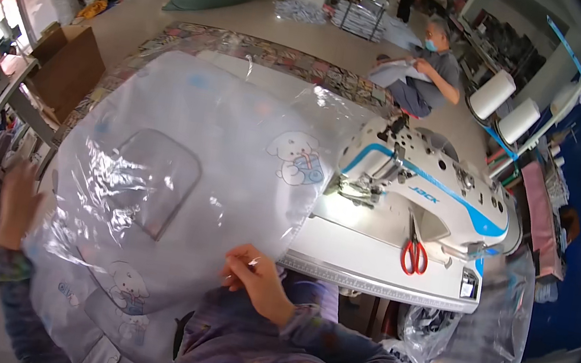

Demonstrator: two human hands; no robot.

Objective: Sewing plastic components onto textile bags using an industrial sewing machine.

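Note:
A large translucent plastic sheet (228, 195) printed with white cartoon puppies covers the left part of the sewing table and hangs down toward my lap. It has a rounded, dark-edged rectangular panel (155, 180) in its middle. My left hand (18, 205) is raised beside the sheet's left edge, its fingers smeared by motion. Over the near part of the sheet, my right hand (257, 278) has its fingers curled together in a pinch; what lies between them is hidden. The sheet's right edge runs close to the needle area of a white and blue sewing machine (425, 183).
Red-handled scissors (413, 257) lie on the white machine bed (383, 267). White thread cones (493, 95) stand behind the machine. Clear plastic (498, 325) hangs at the right. A patterned cloth surface (279, 58) borders the table's far side. Beyond it sits a person (439, 68) handling pale material.

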